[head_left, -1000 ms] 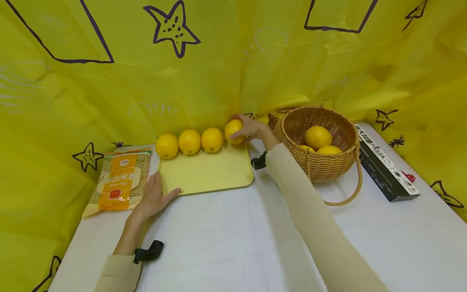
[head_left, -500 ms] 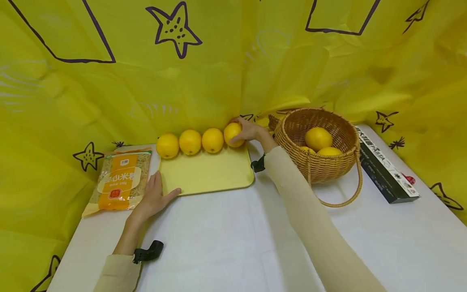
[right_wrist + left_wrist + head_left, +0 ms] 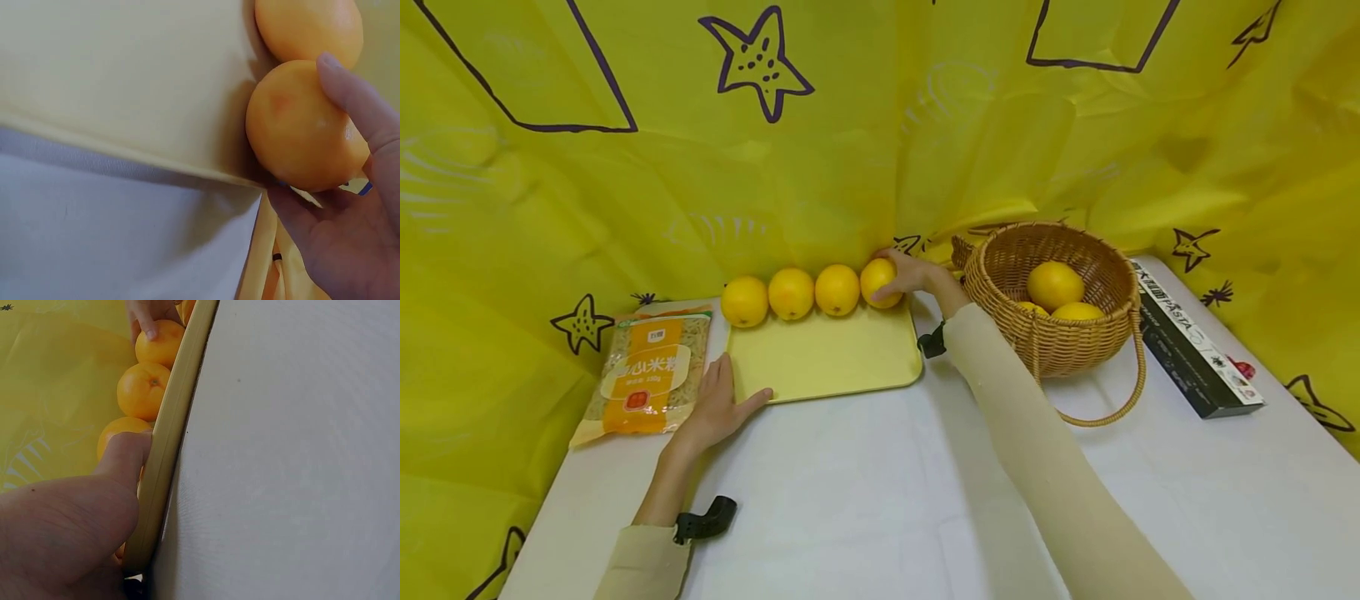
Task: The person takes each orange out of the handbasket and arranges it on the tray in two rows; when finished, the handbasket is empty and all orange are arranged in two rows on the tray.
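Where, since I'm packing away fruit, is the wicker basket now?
In the head view, the wicker basket sits on the right side of the white table, between the yellow tray and the pasta box.

Four round oranges (image 3: 837, 290) sit in a row along the far edge of the yellow tray (image 3: 823, 358).

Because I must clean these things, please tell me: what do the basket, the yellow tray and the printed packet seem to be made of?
Basket: probably rattan or wicker, slightly glossy; its weave shows, but plastic imitation is possible.
Tray: likely smooth plastic with low sheen; colour and surface look even, though painted metal is possible.
Packet: apparently plastic film, shiny and partly see-through.
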Motion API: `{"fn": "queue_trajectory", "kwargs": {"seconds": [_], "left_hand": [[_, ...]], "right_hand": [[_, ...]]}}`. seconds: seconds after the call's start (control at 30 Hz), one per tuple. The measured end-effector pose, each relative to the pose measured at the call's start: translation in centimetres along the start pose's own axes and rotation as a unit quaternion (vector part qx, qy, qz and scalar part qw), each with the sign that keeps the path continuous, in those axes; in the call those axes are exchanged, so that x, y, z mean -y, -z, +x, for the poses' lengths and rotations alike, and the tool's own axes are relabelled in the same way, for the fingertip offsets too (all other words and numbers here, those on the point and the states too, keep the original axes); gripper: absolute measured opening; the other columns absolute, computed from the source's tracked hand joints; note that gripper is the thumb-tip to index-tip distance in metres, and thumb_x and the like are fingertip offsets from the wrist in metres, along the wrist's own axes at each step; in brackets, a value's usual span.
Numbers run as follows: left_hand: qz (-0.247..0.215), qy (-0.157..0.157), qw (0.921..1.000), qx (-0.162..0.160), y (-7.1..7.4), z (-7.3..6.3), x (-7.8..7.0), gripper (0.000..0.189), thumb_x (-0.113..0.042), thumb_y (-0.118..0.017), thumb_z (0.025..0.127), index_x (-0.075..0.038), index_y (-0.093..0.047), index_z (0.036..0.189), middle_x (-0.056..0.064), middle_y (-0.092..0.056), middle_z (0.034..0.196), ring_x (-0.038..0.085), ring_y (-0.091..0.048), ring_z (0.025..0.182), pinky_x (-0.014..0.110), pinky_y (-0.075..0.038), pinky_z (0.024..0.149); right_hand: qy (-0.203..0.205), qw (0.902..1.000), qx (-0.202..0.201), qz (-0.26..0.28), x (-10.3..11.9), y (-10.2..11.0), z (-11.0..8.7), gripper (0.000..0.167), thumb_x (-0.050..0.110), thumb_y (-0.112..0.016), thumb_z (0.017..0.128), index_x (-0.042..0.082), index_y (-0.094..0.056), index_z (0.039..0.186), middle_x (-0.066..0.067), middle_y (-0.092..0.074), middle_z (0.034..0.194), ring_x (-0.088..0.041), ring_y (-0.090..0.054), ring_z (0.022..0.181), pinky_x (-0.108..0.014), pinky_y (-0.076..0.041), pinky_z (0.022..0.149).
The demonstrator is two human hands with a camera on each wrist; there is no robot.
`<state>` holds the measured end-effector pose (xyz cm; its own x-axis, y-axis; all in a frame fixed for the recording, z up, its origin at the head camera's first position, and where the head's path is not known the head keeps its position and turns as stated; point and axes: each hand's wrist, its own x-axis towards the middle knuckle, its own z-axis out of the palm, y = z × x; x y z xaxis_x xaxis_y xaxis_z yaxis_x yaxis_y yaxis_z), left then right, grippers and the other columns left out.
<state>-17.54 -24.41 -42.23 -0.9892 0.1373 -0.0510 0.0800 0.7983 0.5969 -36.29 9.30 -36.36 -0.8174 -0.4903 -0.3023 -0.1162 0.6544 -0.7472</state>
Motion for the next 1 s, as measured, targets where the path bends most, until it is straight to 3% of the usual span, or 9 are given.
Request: {"fn": "queue_trajectory", "kwargs": {"seconds": [0.17,0.33,0.43,0.53,0.63,0.73,0.87,1.0], "left_hand": [[-0.004,0.003,1.0000,0.004,0.0,0.0,-0.1,0.095,-0.038,-0.063,0.092,0.014,-0.005,0.146,0.036,-0.020,0.143,0.045,-0.023,0.130,0.060,-0.023,0.108],[-0.006,0.007,0.9999,0.012,0.1,-0.1,-0.2,0.099,-0.040,-0.062,0.092,0.014,0.000,0.148,0.038,-0.014,0.148,0.048,-0.018,0.136,0.062,-0.019,0.111],[-0.006,0.010,0.9998,0.014,0.2,-0.2,-0.1,0.100,-0.040,-0.061,0.093,0.014,0.002,0.148,0.039,-0.010,0.150,0.049,-0.014,0.139,0.062,-0.017,0.113],[-0.002,0.010,0.9998,0.014,0.2,-0.4,0.0,0.102,-0.039,-0.061,0.093,0.016,0.005,0.148,0.040,-0.005,0.152,0.051,-0.009,0.141,0.064,-0.014,0.113],[-0.001,0.007,0.9998,0.016,0.1,-0.4,0.0,0.102,-0.039,-0.060,0.093,0.017,0.005,0.147,0.041,-0.004,0.152,0.052,-0.008,0.141,0.064,-0.013,0.113],[0.000,0.009,0.9997,0.022,-0.2,-0.4,0.0,0.103,-0.040,-0.060,0.093,0.017,0.005,0.147,0.041,-0.002,0.153,0.053,-0.006,0.142,0.064,-0.012,0.114],[0.002,0.009,0.9998,0.021,-0.2,-0.3,0.0,0.102,-0.041,-0.060,0.093,0.017,0.005,0.147,0.041,-0.003,0.152,0.052,-0.008,0.141,0.064,-0.013,0.114],[0.000,0.003,0.9999,0.013,0.0,-0.3,0.1,0.100,-0.040,-0.061,0.093,0.015,0.003,0.148,0.040,-0.007,0.152,0.051,-0.012,0.140,0.064,-0.015,0.113]], "right_hand": [[-0.003,0.9991,0.002,-0.042,1.2,0.6,-0.9,0.086,0.029,-0.068,0.089,0.009,-0.015,0.154,-0.017,-0.017,0.159,-0.033,-0.022,0.146,-0.047,-0.019,0.121],[-0.018,0.9847,-0.004,-0.173,4.5,2.2,-2.9,0.079,0.038,-0.063,0.093,0.004,-0.023,0.152,-0.018,-0.023,0.159,-0.034,-0.021,0.148,-0.046,-0.021,0.121],[0.012,0.9746,-0.017,-0.223,6.4,3.4,-4.9,0.068,0.039,-0.059,0.095,0.004,-0.033,0.148,-0.018,-0.032,0.156,-0.034,-0.028,0.145,-0.047,-0.027,0.118],[0.065,0.9739,-0.054,-0.211,7.1,4.4,-8.1,0.059,0.034,-0.059,0.096,0.003,-0.042,0.144,-0.017,-0.040,0.151,-0.035,-0.034,0.141,-0.048,-0.032,0.114],[0.107,0.9707,-0.111,-0.184,6.4,5.1,-12.0,0.049,0.028,-0.061,0.096,0.003,-0.050,0.137,-0.017,-0.049,0.143,-0.036,-0.042,0.135,-0.050,-0.039,0.109],[0.121,0.9666,-0.159,-0.161,4.8,5.7,-15.7,0.040,0.024,-0.062,0.095,0.003,-0.057,0.129,-0.017,-0.057,0.134,-0.035,-0.051,0.126,-0.050,-0.045,0.102],[0.099,0.9664,-0.189,-0.143,2.5,6.4,-19.3,0.036,0.027,-0.060,0.096,0.006,-0.060,0.126,-0.015,-0.063,0.124,-0.030,-0.058,0.114,-0.048,-0.048,0.095],[0.075,0.9681,-0.194,-0.139,0.7,7.5,-20.9,0.038,0.031,-0.058,0.097,0.006,-0.060,0.125,-0.015,-0.063,0.122,-0.029,-0.057,0.113,-0.048,-0.046,0.094]]}}
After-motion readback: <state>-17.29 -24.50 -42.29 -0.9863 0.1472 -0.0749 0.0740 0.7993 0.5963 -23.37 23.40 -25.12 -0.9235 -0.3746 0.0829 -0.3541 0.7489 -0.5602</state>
